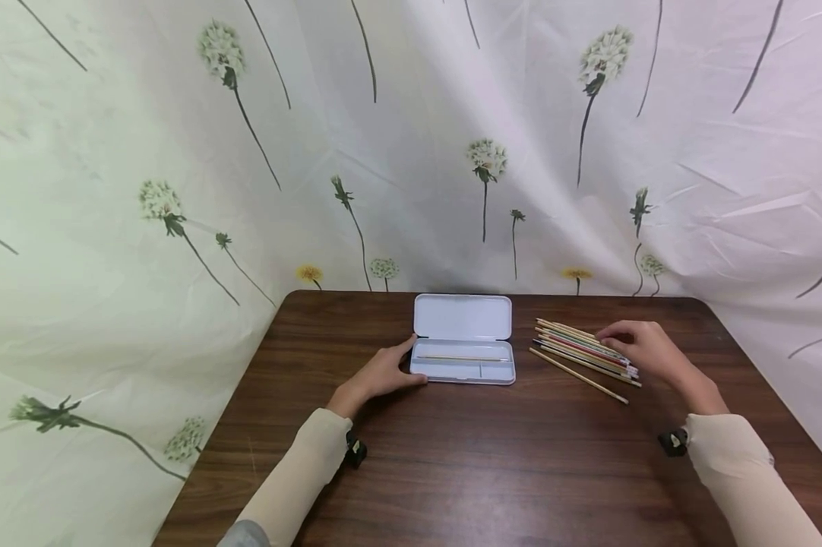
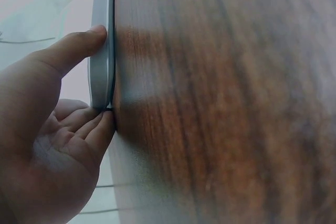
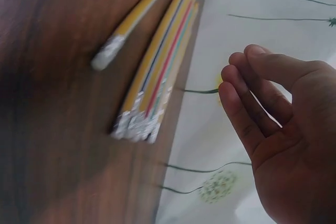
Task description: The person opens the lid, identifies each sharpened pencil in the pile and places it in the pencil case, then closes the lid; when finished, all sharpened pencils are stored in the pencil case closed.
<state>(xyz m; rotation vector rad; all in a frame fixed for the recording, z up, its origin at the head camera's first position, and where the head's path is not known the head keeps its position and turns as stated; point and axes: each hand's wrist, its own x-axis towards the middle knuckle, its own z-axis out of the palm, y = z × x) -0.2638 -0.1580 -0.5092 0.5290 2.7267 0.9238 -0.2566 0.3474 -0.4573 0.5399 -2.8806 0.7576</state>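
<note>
An open white pencil case (image 1: 462, 317) lies on the table with one pencil (image 1: 455, 358) in its tray. My left hand (image 1: 378, 372) holds the case's left end, thumb at the front edge and fingers round the side. The left wrist view shows the thumb of that hand (image 2: 50, 150) against the case wall (image 2: 98, 85). Several pencils (image 1: 578, 348) lie bundled right of the case, with a single pencil (image 1: 578, 374) in front. My right hand (image 1: 646, 351) is over the bundle's right part; in the right wrist view the hand (image 3: 294, 153) is apart from the pencils (image 3: 157, 72), fingers bent, holding nothing.
The brown wooden table (image 1: 479, 463) reaches back to a white cloth (image 1: 411, 190) printed with dandelions, which also hangs at both sides. Small black devices (image 1: 356, 450) sit at both wrists.
</note>
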